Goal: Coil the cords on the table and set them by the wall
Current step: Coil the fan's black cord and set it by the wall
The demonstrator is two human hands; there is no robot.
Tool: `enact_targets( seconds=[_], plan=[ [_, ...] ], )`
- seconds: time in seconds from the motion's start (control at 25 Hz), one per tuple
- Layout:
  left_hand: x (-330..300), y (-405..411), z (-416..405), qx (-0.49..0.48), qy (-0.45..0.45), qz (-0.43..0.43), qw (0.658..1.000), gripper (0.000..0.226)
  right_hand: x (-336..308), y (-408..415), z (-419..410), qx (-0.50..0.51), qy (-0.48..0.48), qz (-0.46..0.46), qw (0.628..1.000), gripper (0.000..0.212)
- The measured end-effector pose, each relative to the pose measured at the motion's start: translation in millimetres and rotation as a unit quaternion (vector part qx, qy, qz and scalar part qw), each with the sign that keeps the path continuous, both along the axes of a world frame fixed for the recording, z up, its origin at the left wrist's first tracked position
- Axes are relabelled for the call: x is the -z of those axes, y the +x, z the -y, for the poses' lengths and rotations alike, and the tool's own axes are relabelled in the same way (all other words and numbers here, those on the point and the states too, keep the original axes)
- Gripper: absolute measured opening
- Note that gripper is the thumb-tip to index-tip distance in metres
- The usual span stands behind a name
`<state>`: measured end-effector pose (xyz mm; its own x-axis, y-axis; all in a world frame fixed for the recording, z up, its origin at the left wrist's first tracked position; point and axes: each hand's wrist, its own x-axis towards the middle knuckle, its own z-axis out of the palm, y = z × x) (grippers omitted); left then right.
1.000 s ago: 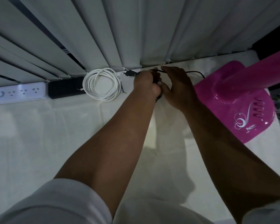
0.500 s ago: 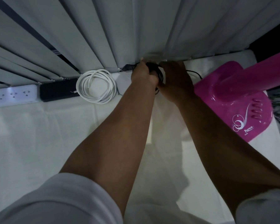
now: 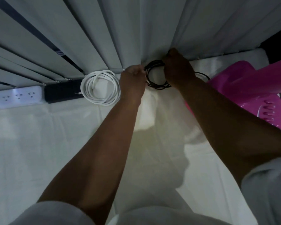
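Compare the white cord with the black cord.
The white cord is thick and lies free on the table; the black cord is thin and held by the left hand and right hand. Both are coiled by the blinds.

white power strip (image 3: 15,96) far left along the vertical blinds (image 3: 88,38), black box (image 3: 62,90) touching its right end. pink fan base (image 3: 256,96) at right on the white tablecloth (image 3: 39,143), row of buttons on top
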<state>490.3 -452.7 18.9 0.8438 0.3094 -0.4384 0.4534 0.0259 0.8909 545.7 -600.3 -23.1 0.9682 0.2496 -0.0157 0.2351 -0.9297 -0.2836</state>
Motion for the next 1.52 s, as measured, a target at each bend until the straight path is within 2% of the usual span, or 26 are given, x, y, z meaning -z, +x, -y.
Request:
enact_targets(
  seconds=[0.04, 0.08, 0.12, 0.16, 0.32, 0.48, 0.56, 0.68, 0.76, 0.88, 0.96, 1.04, 1.08, 1.12, 1.16, 1.24, 1.28, 1.44, 1.52],
  plan=[
    [8.8, -2.7, -7.6, 0.077, 0.195, 0.04, 0.977, 0.027, 0.7, -1.8, -1.0, 0.006, -0.005, 0.008, 1.0, 0.028],
    [18.2, -4.1, -12.9, 0.162, 0.344, 0.07, 0.922, 0.035, 1.6, -4.1, -2.7, 0.015, -0.012, 0.017, 1.0, 0.026],
    [25.3, -5.1, -15.0, 0.229, 0.434, 0.078, 0.868, 0.043, 2.1, -7.4, -3.8, 0.028, -0.022, 0.027, 0.999, 0.026],
    [31.5, -6.2, -16.3, 0.265, 0.479, 0.072, 0.833, 0.049, 2.3, -11.1, -3.8, 0.042, -0.032, 0.038, 0.998, 0.025],
    [36.7, 0.0, -23.8, 0.248, 0.55, 0.088, 0.793, 0.054, 2.8, -25.6, -1.1, 0.048, -0.044, 0.042, 0.997, 0.036],
    [35.7, 12.8, -26.3, 0.28, 0.571, 0.051, 0.77, 0.042, -5.4, -38.0, -18.4, 0.09, -0.017, 0.077, 0.993, 0.043],
    [36.6, 16.9, -24.5, 0.298, 0.574, 0.039, 0.762, 0.039, -1.4, -55.9, -24.4, 0.06, -0.033, 0.103, 0.992, 0.047],
    [35.4, 21.4, -27.2, 0.309, 0.588, 0.047, 0.746, 0.042, 17.2, -73.7, -21.7, 0.024, -0.071, -0.006, 0.997, 0.054],
    [30.4, 22.4, -28.0, 0.311, 0.577, 0.039, 0.754, 0.044, 26.8, -72.7, -18.5, 0.009, -0.066, -0.031, 0.997, 0.055],
    [18.1, 28.2, -28.6, 0.317, 0.506, 0.011, 0.802, 0.034, 25.9, -67.2, -23.0, 0.027, -0.007, -0.04, 0.999, 0.068],
    [7.0, 39.8, -29.6, 0.308, 0.386, -0.049, 0.868, 0.028, 25.0, -66.9, -23.9, 0.057, 0.049, -0.056, 0.996, 0.076],
    [-5.4, 45.7, -25.1, 0.255, 0.179, -0.123, 0.942, 0.017, 25.3, -69.0, -22.0, 0.063, 0.069, -0.054, 0.994, 0.077],
    [-9.7, 44.4, -22.1, 0.222, 0.096, -0.129, 0.962, 0.01, 24.4, -68.6, -21.2, 0.062, 0.084, -0.047, 0.993, 0.073],
    [-10.5, 42.2, -19.8, 0.202, 0.064, -0.111, 0.971, 0.009, 23.4, -67.0, -21.0, 0.065, 0.105, -0.042, 0.991, 0.065],
    [-8.2, 39.5, -17.8, 0.193, 0.07, -0.084, 0.975, 0.013, 22.8, -64.4, -21.1, 0.069, 0.122, -0.044, 0.989, 0.053],
    [0.9, 32.6, -13.5, 0.201, 0.139, -0.027, 0.969, 0.014, 21.7, -58.1, -21.3, 0.075, 0.123, -0.079, 0.986, 0.026],
    [6.8, 30.0, -11.4, 0.199, 0.158, -0.012, 0.967, 0.012, 22.0, -54.7, -20.1, 0.077, 0.127, -0.103, 0.984, 0.02],
    [23.6, 26.2, -5.3, 0.187, 0.099, -0.016, 0.977, 0.005, 9.3, -51.3, -14.6, 0.093, 0.226, -0.141, 0.959, 0.042],
    [23.4, 28.4, -5.8, 0.195, 0.064, -0.027, 0.978, 0.012, 5.6, -51.6, -15.2, 0.074, 0.181, -0.152, 0.969, 0.046]
  ],
)
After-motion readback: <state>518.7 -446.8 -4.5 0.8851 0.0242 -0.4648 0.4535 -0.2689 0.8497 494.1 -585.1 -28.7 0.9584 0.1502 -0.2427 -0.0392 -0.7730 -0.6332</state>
